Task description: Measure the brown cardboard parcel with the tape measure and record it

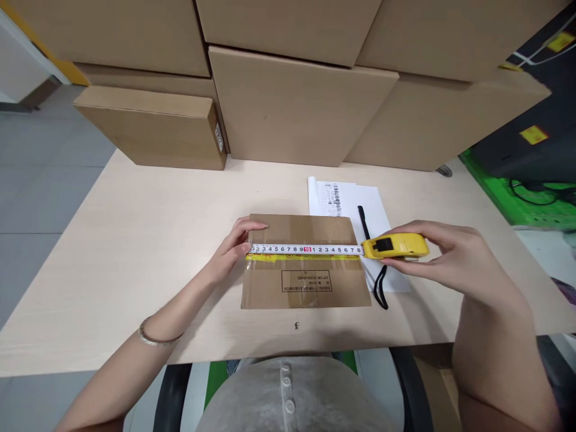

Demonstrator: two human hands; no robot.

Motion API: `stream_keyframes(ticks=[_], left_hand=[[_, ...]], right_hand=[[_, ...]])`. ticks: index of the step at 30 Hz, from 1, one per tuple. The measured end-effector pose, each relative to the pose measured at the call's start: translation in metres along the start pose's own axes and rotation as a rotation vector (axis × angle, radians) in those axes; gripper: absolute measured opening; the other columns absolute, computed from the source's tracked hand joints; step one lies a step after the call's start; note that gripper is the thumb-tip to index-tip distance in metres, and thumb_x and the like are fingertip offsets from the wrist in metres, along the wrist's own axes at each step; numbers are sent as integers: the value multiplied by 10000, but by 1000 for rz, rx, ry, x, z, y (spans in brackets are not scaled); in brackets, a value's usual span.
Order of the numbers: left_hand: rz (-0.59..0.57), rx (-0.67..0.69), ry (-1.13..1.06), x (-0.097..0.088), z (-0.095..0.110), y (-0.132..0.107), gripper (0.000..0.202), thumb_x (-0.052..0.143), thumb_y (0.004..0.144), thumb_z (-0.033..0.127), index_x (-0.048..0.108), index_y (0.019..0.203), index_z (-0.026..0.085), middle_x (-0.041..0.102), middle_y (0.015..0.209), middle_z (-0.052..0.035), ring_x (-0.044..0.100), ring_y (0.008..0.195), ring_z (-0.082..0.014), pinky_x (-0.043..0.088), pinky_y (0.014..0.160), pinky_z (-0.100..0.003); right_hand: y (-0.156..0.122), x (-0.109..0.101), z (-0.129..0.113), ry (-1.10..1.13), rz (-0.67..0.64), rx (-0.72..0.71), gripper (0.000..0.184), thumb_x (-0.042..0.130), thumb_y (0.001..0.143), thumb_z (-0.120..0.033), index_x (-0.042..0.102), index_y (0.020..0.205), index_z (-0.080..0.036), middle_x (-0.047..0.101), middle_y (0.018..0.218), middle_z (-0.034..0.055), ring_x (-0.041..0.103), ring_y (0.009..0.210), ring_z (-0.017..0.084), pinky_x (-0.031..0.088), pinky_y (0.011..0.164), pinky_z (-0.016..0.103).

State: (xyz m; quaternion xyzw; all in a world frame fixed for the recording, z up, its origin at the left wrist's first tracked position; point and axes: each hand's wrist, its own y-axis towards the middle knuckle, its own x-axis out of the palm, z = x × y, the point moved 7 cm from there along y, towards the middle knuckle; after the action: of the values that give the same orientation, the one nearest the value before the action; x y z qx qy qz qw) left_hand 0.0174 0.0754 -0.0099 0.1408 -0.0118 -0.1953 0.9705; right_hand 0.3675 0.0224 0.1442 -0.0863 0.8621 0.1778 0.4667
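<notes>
Yellow tape measure [396,246], blade [306,249] left-right across box [306,288]

The white printed paper sheet [360,201] lies partly hidden under the flat brown cardboard box [306,291], its print too small to read. Fingers [250,228] of the left hand [228,253] cover the white tape blade [306,249]'s end.
</notes>
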Motion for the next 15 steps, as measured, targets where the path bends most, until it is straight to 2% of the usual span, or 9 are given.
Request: stream_keyframes(ticks=[2, 4, 8, 10, 12, 15], left_hand=[[10, -4, 1, -1, 0, 1, 439, 640, 953, 613, 731, 1311, 376, 658, 1238, -77, 566, 1123, -311, 467, 1010, -471], [18, -10, 1, 0, 2, 1, 442, 620, 965, 621, 740, 1309, 369, 670, 1271, -76, 568, 1199, -320, 443, 1094, -484], [27, 5, -86, 4, 8, 0, 603, 402, 1016, 731, 749, 1325, 348, 667, 1366, -85, 546, 1373, -331, 373, 1239, -510], [37, -17, -133, 7, 9, 0, 670, 355, 1007, 771, 755, 1330, 341, 657, 1431, -83, 521, 1444, -339, 349, 1276, -523], [77, -68, -175, 8, 8, 0, 670, 397, 982, 796, 746, 1349, 356, 634, 1522, -63, 469, 1520, -348, 321, 1305, -539], [258, -214, -269, 4, 1, -4, 659, 471, 967, 787, 645, 1467, 394, 591, 1607, -28, 422, 1578, -340, 283, 1330, -569]], right_hand=[[16, 8, -26, 23, -21, -128, 274, 843, 855, -455, 745, 1028, -267, 800, 900, 20, 735, 729, 201, 572, 667, 336], [33, 30, -53, 66, -73, -258, 248, 828, 877, -407, 734, 1049, -254, 791, 894, 10, 726, 728, 188, 556, 646, 316], [58, 77, -95, 99, -127, -468, 183, 730, 950, -252, 697, 1125, -210, 802, 1019, 62, 754, 898, 223, 588, 740, 342], [58, 83, -107, 148, -110, -561, 199, 705, 965, -227, 674, 1161, -221, 805, 1104, 74, 756, 991, 238, 602, 813, 366], [56, 72, -101, 243, -25, -506, 250, 764, 935, -270, 656, 1159, -247, 803, 1116, 58, 760, 990, 237, 611, 832, 371], [49, 42, -49, 404, 155, -132, 317, 845, 870, -405, 646, 1084, -283, 793, 981, 16, 757, 823, 220, 610, 706, 350]])
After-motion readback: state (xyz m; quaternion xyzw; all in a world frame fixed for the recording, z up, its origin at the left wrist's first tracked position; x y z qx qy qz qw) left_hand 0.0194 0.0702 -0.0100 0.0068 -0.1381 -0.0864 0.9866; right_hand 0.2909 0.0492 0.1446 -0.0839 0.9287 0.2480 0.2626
